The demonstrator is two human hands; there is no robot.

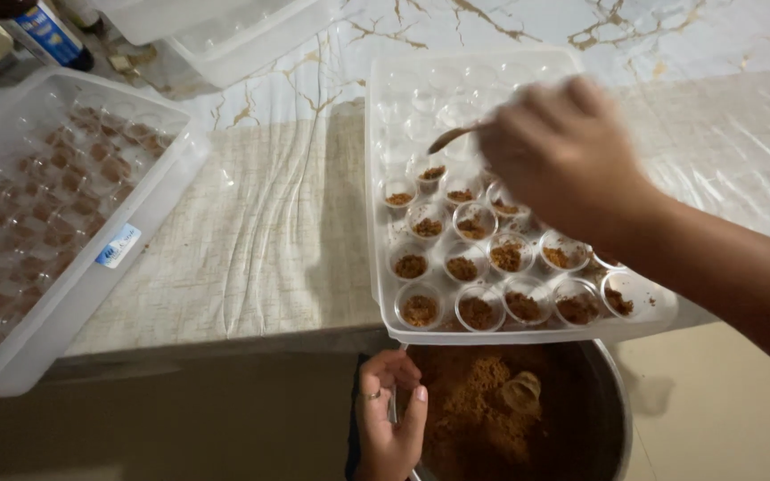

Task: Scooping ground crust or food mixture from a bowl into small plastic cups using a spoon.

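Item 1, right hand [563, 151]: we see it enter from 3 o'clock, fingers curled tight around the handle of a small spoon [453, 136]. Spoon bowl pts toward 9 o'clock, poised over the tray's middle rows; whether it carries powder we can't tell.

Item 2, clear plastic tray [385, 107]: sits at ctr-right on the counter, near edge overhanging the pot. Holds rows of small clear cups [477, 307]. Cups in the near rows, toward 6 o'clock, each hold a bit of brown powder; cups at the far end, toward 12 o'clock, look unfilled.

Item 3, left hand [389, 419]: at 6 o'clock, palm up, fingers loosely curled at the rim of the metal pot [612, 401]. Ring on one finger. It touches the rim; how firm the hold is we can't tell.

Item 4, metal pot: below the tray at 6 o'clock, holding brown powder [470, 405]. One small clear cup [522, 392] lies on its side in the powder.

Item 5, lidded plastic box [91, 267]: at 9 o'clock, well apart from the open tray. Rows of cups w/ brown contents show through the lid; label on its side.

Item 6, more clear containers [225, 31]: stacked at 11 o'clock.

Item 7, counter [269, 240]: pale, under wrinkled clear plastic sheet; marbled surface toward 12 o'clock.
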